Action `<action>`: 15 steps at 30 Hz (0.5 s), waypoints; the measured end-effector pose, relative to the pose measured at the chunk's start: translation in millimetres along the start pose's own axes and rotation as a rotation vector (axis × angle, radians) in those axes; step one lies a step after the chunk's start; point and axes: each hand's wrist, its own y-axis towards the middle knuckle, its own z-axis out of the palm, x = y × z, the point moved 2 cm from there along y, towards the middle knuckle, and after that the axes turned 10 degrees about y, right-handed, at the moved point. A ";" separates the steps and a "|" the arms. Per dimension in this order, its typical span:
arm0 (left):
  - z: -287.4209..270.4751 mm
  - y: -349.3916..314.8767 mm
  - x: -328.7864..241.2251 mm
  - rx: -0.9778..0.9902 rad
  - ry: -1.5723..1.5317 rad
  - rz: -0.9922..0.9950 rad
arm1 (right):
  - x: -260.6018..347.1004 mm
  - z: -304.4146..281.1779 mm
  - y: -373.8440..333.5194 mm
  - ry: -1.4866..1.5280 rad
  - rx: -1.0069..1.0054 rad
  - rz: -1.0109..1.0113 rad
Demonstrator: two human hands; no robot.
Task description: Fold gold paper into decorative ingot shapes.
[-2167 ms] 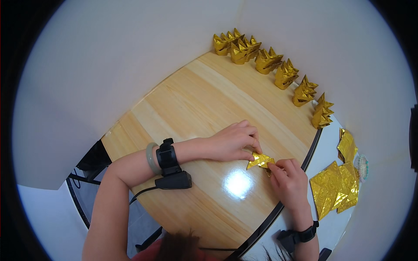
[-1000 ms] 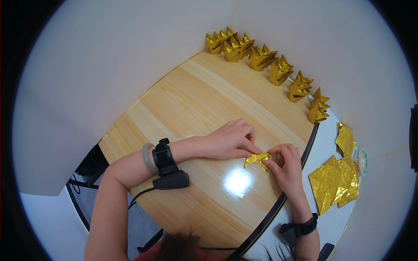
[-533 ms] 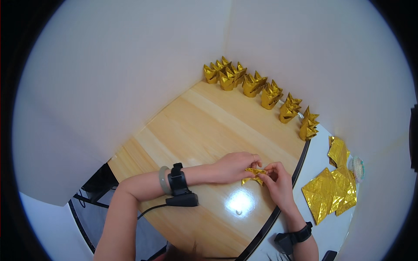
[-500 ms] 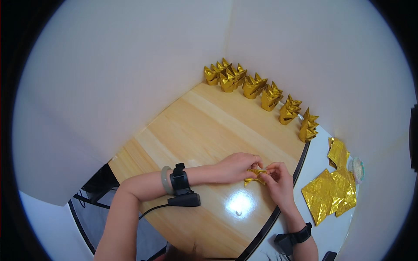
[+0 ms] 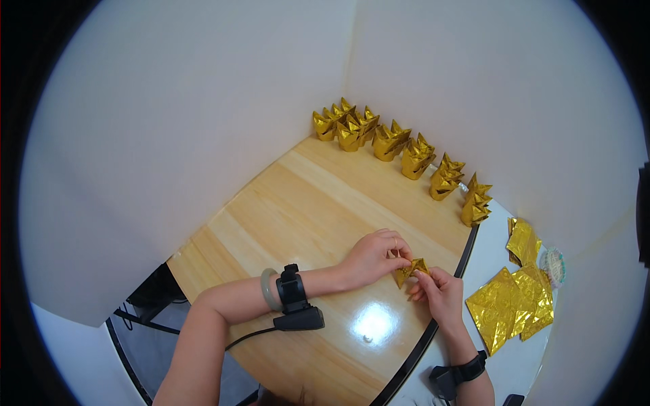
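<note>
Between my two hands, over the right part of the wooden table, is a small piece of folded gold foil paper (image 5: pixel 411 270) with pointed corners. My left hand (image 5: pixel 376 258) pinches its left side between thumb and fingers. On the other side, my right hand (image 5: pixel 438 292) grips its right edge, thumb on top. Fingertips hide part of the folds. Along the far wall stands a row of finished-looking gold foil ingots (image 5: pixel 391 142), several of them nested together in groups with their points up.
Flat gold foil sheets (image 5: pixel 492 308) lie on a white surface (image 5: pixel 482 252) to the right, past the table's black edge. Beside them sits a round pastel container (image 5: pixel 553 266). White walls (image 5: pixel 203 101) close in the far and left sides. The wooden tabletop (image 5: pixel 284 203) spreads before me.
The folded foil has turned and lifted slightly, and more of its pointed shape now shows. My left hand has shifted a little to the right and up; the camera view has tilted slightly.
</note>
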 end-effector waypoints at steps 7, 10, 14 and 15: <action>-0.2 -3.5 -3.2 0.032 0.085 0.175 | -3.6 -1.4 -4.1 -0.244 -0.053 -0.194; 0.5 -5.4 -3.9 0.056 0.068 0.129 | -4.4 -3.0 -6.8 -0.297 -0.061 -0.221; 8.0 -3.7 7.1 0.165 -0.464 -0.288 | 4.3 -4.2 -5.7 0.052 -0.007 -0.076; 10.3 -3.9 9.6 0.169 -0.614 -0.333 | 5.7 -3.1 -5.8 0.326 0.024 -0.013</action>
